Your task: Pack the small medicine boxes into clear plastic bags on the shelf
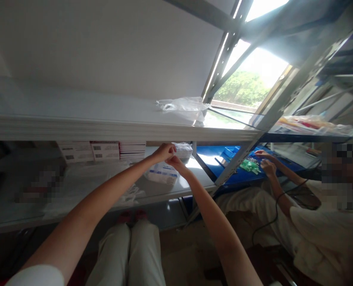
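Note:
My left hand and my right hand meet over the lower shelf, fingertips pinched close together. Whatever may be between those fingers is too small to make out. Just behind them is a clear-plastic-wrapped bundle. Beneath the hands, on the shelf, lies a white plastic-wrapped pack with blue stripes; my right hand and wrist cover part of its upper edge.
Red-and-white boxes stand at the back of the lower shelf, with clear plastic bags before them. A crumpled bag lies on the upper shelf. Rightward, past a metal post, a co-worker's hands are near green pieces.

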`<state>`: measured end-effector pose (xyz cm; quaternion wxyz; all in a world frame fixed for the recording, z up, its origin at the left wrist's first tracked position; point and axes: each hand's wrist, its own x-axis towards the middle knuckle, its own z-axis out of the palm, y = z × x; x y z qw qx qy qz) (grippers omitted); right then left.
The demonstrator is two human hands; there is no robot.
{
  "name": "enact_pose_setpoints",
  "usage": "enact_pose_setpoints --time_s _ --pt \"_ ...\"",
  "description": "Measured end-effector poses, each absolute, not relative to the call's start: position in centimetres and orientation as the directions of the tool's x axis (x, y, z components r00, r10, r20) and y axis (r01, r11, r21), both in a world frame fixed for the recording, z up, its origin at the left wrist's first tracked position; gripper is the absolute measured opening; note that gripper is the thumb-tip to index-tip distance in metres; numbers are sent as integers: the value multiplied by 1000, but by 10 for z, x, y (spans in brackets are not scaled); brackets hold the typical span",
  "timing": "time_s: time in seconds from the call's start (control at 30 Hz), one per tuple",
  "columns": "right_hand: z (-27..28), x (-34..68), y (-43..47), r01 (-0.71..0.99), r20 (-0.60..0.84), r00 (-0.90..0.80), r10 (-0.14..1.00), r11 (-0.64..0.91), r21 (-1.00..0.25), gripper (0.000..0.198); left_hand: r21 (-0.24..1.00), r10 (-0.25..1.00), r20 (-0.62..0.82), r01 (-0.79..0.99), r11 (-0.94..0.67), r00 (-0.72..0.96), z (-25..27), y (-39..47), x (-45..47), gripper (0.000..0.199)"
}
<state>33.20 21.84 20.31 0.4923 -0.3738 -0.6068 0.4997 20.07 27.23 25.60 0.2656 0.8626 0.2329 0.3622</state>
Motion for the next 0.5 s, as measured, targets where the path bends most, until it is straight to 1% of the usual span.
enact_pose_setpoints --time_s 0.1,0.17,0.23,0.3,0.33,0.37,0.4,0.43,0.47,0.5 --pt "202 337 223 17 224 -214 951 233 -972 33 707 624 485 145 -692 613 253 277 192 18" --pt "199 348 222 23 247 -181 952 255 -967 40 769 670 466 110 -630 578 251 283 175 14" --pt "192 364 216 33 277 -113 954 282 -959 50 818 707 444 72 -570 550 247 288 152 22" --pt "179 380 207 48 289 1 957 289 -956 55 869 754 394 53 -491 526 236 292 129 41" --pt "169 388 201 57 275 76 958 271 -961 55 897 796 348 70 -436 496 228 292 119 50" --pt "158 394 195 67 239 165 957 231 -971 54 923 847 290 106 -371 446 218 290 110 55" --pt "146 398 190 78 176 259 949 161 -984 53 942 897 221 154 -298 382 207 288 104 56" --pt "134 401 186 92 105 342 934 78 -993 53 954 937 154 198 -223 313 194 284 100 52" --pt "123 401 182 112 44 406 913 -2 -994 52 959 953 107 222 -173 282 181 280 98 46" --pt "112 398 180 155 29 440 897 -44 -987 50 964 961 68 231 -133 268 168 274 99 40"
